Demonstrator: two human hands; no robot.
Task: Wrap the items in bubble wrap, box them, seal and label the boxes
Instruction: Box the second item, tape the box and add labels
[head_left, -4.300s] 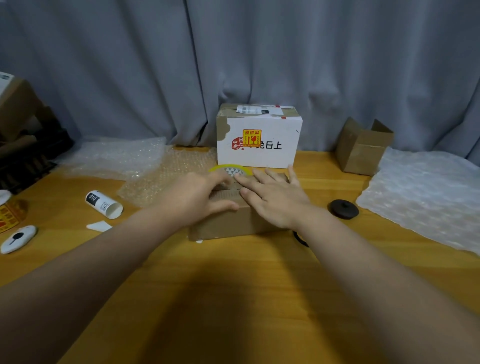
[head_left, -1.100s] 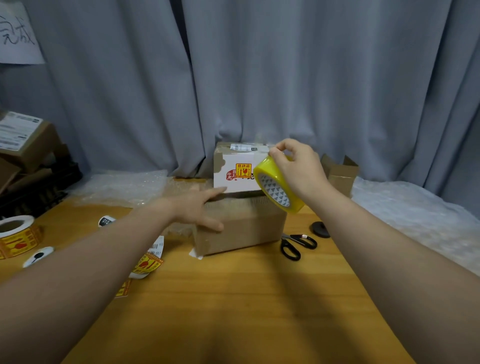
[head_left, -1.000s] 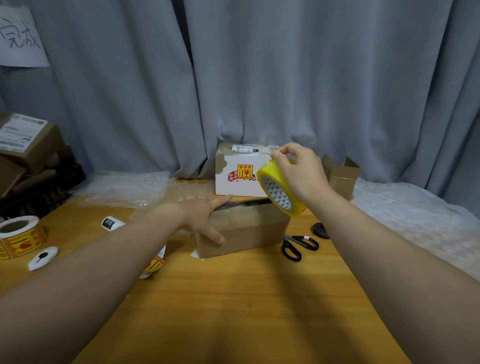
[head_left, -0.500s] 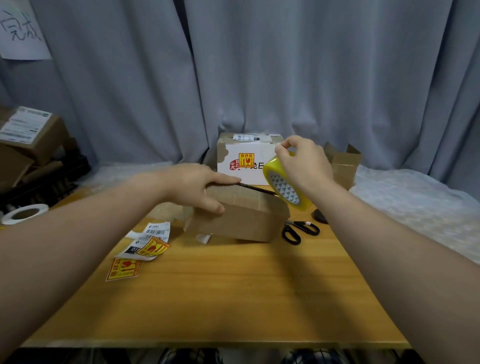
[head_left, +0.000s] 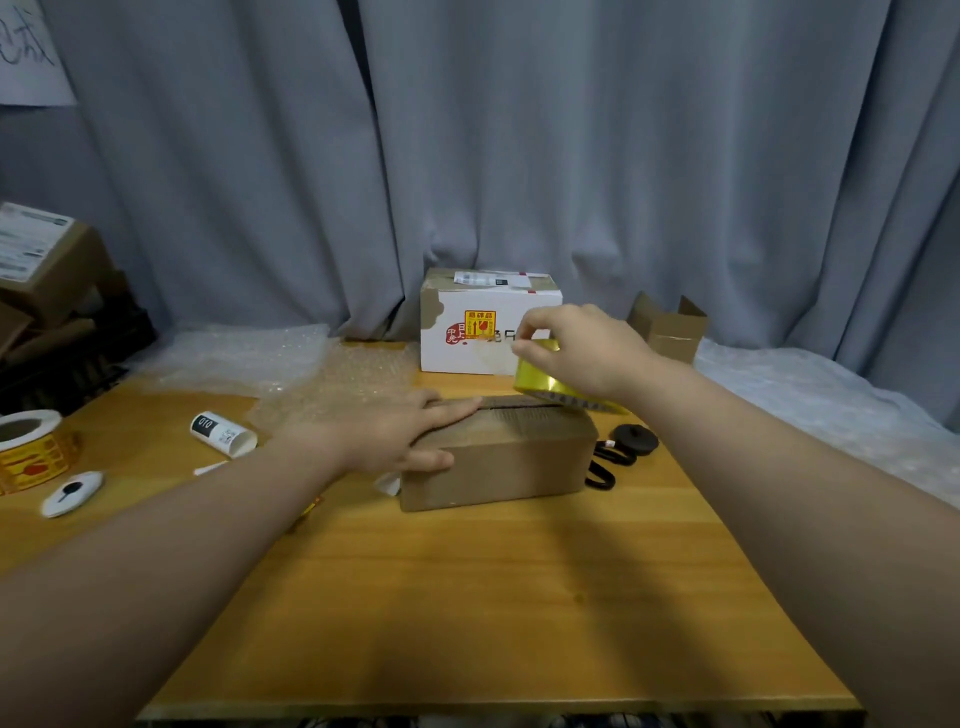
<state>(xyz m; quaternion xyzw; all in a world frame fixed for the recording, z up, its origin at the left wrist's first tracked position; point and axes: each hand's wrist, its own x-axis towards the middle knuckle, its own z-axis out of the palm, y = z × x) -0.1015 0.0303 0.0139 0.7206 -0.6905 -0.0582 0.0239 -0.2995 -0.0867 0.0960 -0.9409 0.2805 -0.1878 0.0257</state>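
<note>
Desk (head_left: 467, 597), centre: I see the brown cardboard box (head_left: 509, 462), flaps down, long side toward me. Left hand (head_left: 410, 441) lies flat on its left top, fingers straight along the seam, thumb on the near face. Right hand (head_left: 587, 353) curls round the yellow tape roll (head_left: 545, 382) over the box's far right top edge; I cannot tell whether they touch. Scissors (head_left: 602, 470) just right of the box. White box (head_left: 467, 338) beyond it. Bubble wrap (head_left: 249, 358) far left.

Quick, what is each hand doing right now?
Left hand: open, fingers flat on the brown box.
Right hand: closed around the yellow tape roll.
</note>
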